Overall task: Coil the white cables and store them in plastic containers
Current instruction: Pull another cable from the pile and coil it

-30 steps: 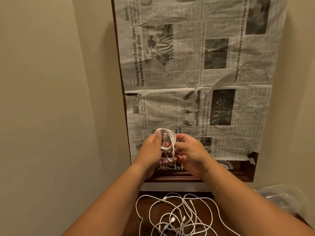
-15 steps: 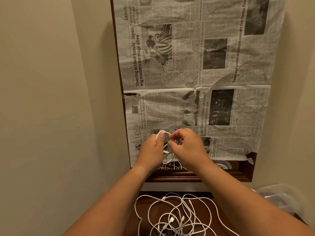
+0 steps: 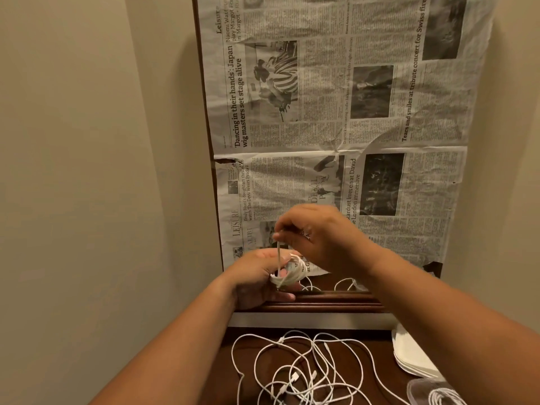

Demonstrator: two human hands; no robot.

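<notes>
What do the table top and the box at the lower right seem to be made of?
Table top: probably varnished wood, judging by its dark red-brown colour and faint sheen.
Box: clear plastic, since a coiled cable shows through its wall.

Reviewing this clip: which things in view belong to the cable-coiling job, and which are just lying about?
Job: coil held in left hand; its tail pinched by right hand; loose cables; container.
Lying about: newspaper; wooden frame.
</notes>
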